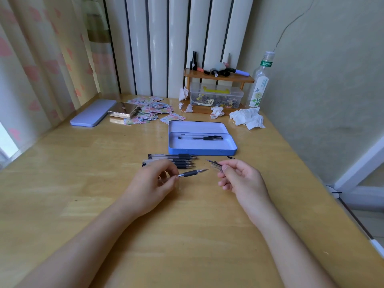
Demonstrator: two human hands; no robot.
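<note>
My left hand (152,183) grips an uncapped black gel pen (192,173), its tip pointing right. My right hand (242,179) pinches a clear pen cap (215,164), held a short gap away from the pen tip. Just beyond my left hand, several more uncapped gel pens (176,160) lie in a row on the wooden table (187,235). Behind them stands an open blue tin pencil case (200,150) with one capped pen (201,138) inside. Another small dark cap (231,157) lies on the table right of the pens.
A closed lilac pencil case (93,113), a gold box (124,110) and scattered stickers (153,110) lie at the back left. A small wooden shelf (218,76), clear storage box (216,96), crumpled tissues (248,118) and a bottle (259,82) stand at the back right by the wall.
</note>
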